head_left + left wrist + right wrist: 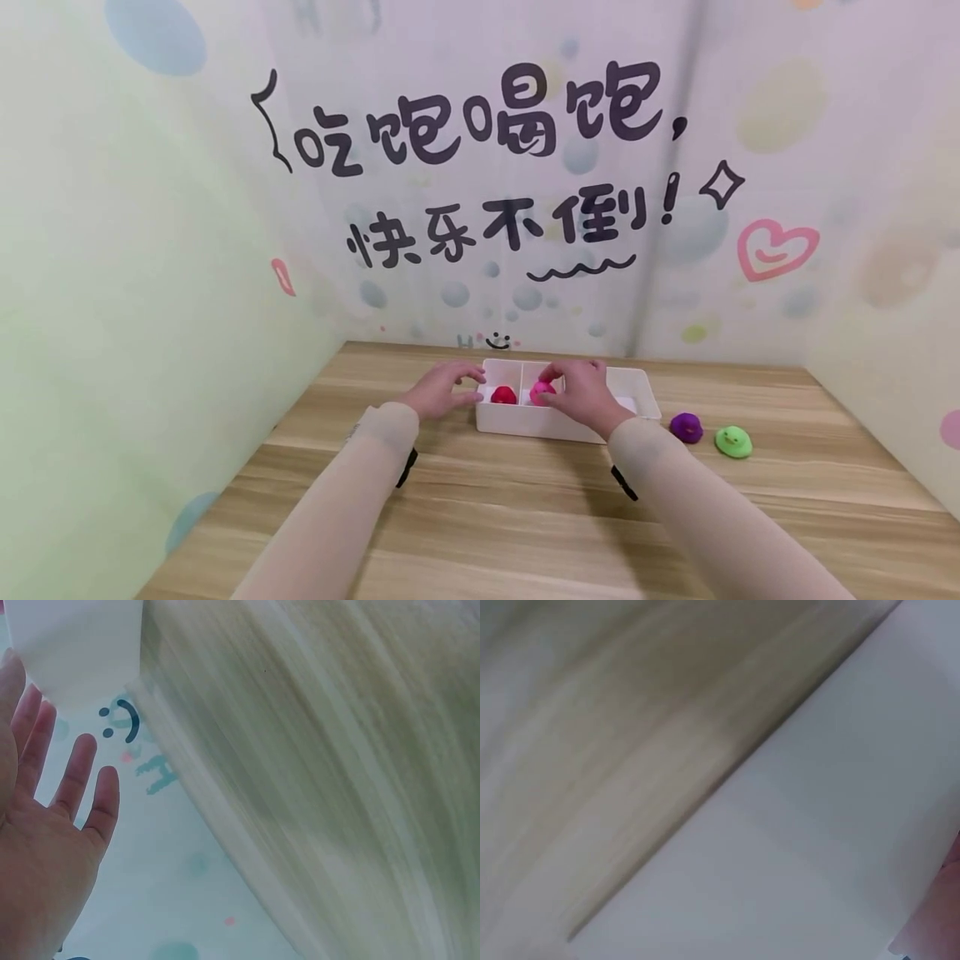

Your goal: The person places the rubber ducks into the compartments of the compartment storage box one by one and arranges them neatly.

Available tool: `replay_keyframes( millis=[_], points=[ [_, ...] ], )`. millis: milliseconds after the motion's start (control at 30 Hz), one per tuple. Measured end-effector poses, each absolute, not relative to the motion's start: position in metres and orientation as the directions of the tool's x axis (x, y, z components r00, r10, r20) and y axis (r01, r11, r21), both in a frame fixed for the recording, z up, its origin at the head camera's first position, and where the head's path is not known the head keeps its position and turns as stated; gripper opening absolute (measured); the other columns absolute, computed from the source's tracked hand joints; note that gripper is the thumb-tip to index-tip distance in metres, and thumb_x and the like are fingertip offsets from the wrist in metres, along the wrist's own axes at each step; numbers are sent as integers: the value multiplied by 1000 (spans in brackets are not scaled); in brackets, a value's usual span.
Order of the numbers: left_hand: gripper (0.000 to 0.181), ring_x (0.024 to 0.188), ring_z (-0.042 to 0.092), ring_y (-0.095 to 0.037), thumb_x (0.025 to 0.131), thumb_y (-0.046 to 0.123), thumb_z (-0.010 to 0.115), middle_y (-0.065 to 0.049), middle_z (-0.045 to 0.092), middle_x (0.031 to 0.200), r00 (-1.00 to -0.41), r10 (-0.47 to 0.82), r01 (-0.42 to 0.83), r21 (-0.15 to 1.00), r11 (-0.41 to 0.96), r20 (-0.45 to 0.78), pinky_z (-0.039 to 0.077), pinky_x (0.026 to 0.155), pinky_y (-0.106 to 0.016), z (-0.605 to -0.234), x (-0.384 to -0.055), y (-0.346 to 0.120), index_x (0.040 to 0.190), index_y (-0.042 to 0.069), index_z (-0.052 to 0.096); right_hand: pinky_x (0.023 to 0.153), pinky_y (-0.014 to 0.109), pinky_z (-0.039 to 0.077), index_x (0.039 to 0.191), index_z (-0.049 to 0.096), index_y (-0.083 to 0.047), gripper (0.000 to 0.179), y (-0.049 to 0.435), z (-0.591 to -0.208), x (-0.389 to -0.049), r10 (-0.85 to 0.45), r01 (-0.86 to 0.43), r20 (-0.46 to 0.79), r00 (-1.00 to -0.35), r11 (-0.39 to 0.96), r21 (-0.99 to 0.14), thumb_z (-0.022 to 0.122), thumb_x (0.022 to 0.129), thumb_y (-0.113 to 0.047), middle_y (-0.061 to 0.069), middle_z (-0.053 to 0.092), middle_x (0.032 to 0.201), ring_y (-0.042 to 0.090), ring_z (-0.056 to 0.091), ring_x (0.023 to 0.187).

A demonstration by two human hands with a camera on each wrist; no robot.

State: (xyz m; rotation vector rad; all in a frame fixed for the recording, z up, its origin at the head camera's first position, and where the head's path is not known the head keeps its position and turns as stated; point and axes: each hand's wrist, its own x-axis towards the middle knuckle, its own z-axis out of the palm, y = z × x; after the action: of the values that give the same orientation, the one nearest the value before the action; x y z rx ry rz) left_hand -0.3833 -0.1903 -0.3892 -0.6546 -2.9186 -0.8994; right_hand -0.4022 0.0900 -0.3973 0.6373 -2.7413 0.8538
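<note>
A white divided box [525, 421] stands near the back of the table. My right hand [587, 392] reaches over its front wall and pinches a pink toy [542, 393] between thumb and fingers in the second compartment from the left. Inside the left compartment lies a red toy [503, 396]. My left hand [444, 389] is at the box's left end, fingers fairly straight, thumb and index finger at its edge; the left wrist view shows this hand [52, 832] beside the white wall. Only a sliver of my right hand [934, 919] appears in the right wrist view.
To the right of the box, a purple toy [686, 427] and a green duck-like toy [733, 442] sit on the wooden table [480, 517]. A printed curtain [480, 308] hangs right behind the table's back edge, and a pale wall [150, 333] rises on the left.
</note>
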Motion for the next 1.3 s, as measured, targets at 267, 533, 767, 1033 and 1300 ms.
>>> replay_keyframes(
  millis=[267, 533, 767, 1033, 1300],
  points=[
    [32, 131, 55, -38, 98, 25, 73, -5, 57, 151, -903, 405, 416, 534, 736, 145, 44, 113, -52, -392, -385, -187, 128, 13, 69, 117, 67, 12, 95, 77, -18, 19, 93, -394, -407, -356, -426, 234, -905, 769, -476, 88, 84, -28, -2, 76, 95, 27, 67, 104],
    [32, 133, 54, -38, 98, 25, 73, -4, 56, 152, -909, 389, 405, 527, 747, 147, 44, 114, -52, -391, -384, -188, 127, 14, 69, 118, 71, 8, 95, 77, -17, 20, 89, -391, -410, -372, -429, 214, -903, 789, -439, 89, 83, -28, 0, 76, 93, 26, 67, 102],
    [32, 134, 54, -36, 98, 25, 73, -4, 57, 152, -915, 379, 391, 529, 753, 138, 43, 116, -52, -390, -382, -187, 128, 14, 68, 118, 70, 10, 87, 76, -19, 20, 86, -388, -413, -388, -425, 172, -905, 827, -369, 90, 81, -32, -6, 72, 82, 18, 64, 90],
    [31, 135, 54, -34, 97, 24, 73, -4, 58, 151, -914, 378, 396, 524, 754, 147, 43, 116, -51, -391, -383, -188, 127, 15, 69, 119, 71, 7, 93, 77, -16, 24, 84, -390, -412, -387, -437, 204, -899, 817, -378, 91, 80, -29, 0, 76, 91, 22, 66, 96],
    [31, 133, 55, -36, 97, 25, 74, -5, 57, 151, -911, 383, 403, 529, 747, 152, 44, 114, -52, -392, -384, -191, 126, 16, 69, 120, 70, 6, 99, 76, -18, 25, 88, -396, -407, -320, -430, 305, -897, 792, -433, 88, 84, -32, 4, 76, 105, 30, 66, 113]
  ],
)
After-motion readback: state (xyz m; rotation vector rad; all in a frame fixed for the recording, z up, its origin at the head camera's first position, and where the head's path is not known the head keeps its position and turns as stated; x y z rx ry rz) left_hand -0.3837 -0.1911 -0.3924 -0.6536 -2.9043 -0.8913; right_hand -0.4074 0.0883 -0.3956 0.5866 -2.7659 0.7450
